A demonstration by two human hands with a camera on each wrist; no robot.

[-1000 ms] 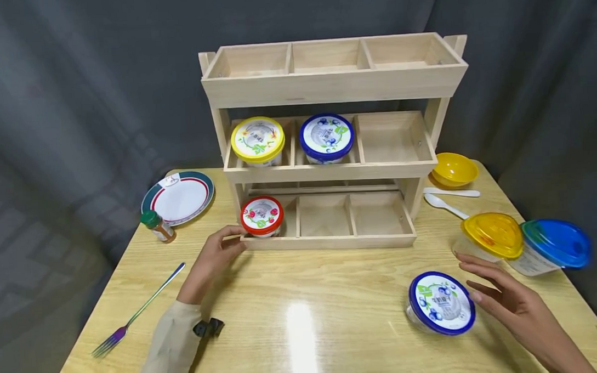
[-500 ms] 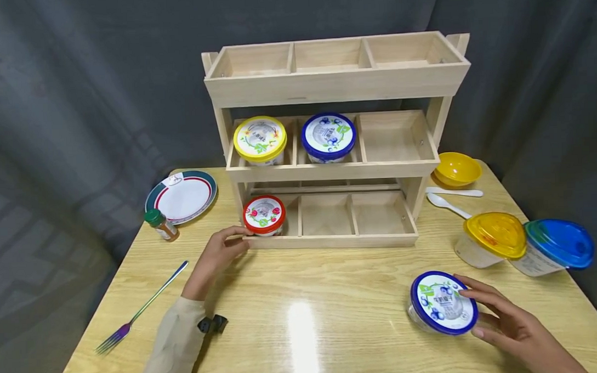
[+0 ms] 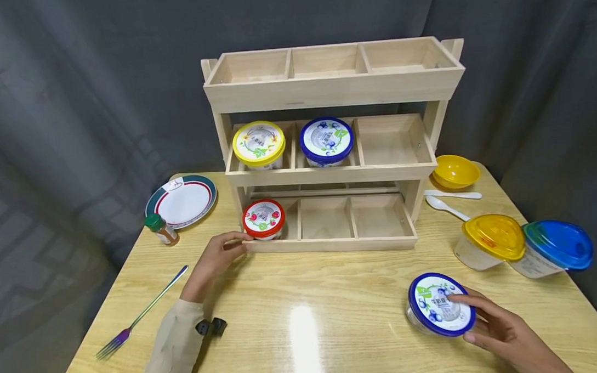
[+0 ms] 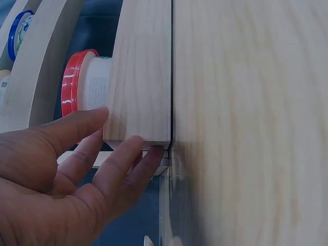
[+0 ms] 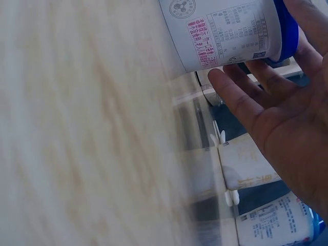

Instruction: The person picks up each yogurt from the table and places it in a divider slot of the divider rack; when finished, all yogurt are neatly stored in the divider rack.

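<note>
On the table at the right stands a round tub with a blue-rimmed blueberry lid. My right hand grips it from its right side, with one finger over the lid and the thumb at the rim. In the right wrist view the fingers lie along the tub's printed white wall. My left hand touches the front left corner of a three-tier wooden rack. Its fingertips rest on the corner beside a red-lidded strawberry tub, which sits in the bottom tier's left compartment.
The middle tier holds a yellow-lidded tub and another blue-lidded tub. At left are a plate, a spice jar and a fork. At right lie a yellow bowl, white utensils and two lidded containers.
My right hand has moved left onto the blue-lidded tub, its finger reaching over the lid and its thumb meeting the rim. My left hand stays at the rack corner.
</note>
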